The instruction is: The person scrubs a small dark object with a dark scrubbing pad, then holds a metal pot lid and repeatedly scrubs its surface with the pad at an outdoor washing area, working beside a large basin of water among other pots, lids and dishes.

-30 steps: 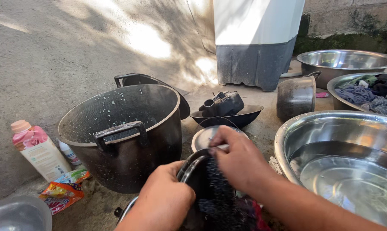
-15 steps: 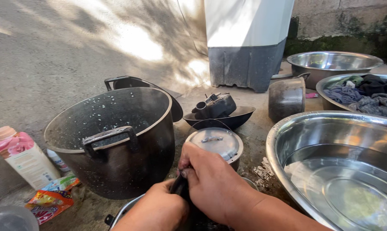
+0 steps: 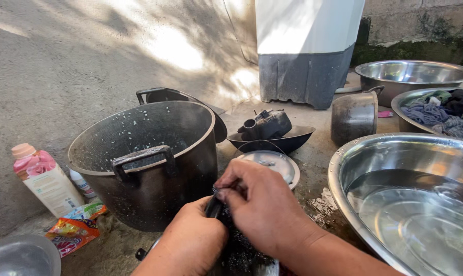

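Note:
My left hand (image 3: 193, 240) grips the rim of a small blackened pan (image 3: 236, 250) low in the head view. My right hand (image 3: 262, 204) presses on the pan's dark, sooty surface with its fingers closed; whatever it may hold is hidden. Most of the pan is covered by both hands. Just behind them stands a large black pot (image 3: 144, 158) with two handles and white specks inside. A round metal lid (image 3: 272, 163) lies on the ground right behind my right hand.
A big steel basin (image 3: 410, 194) holding water is at the right. A black bowl (image 3: 275, 140) with dark parts, a small dark pot (image 3: 354, 117), a basin of clothes (image 3: 441, 110), another steel basin (image 3: 410, 76), a pink-capped bottle (image 3: 42, 179), sachets (image 3: 73, 230).
The view has dropped and both hands sit lower in it. My right hand slid down over the pan, from its upper rim toward its middle; my left hand kept its grip.

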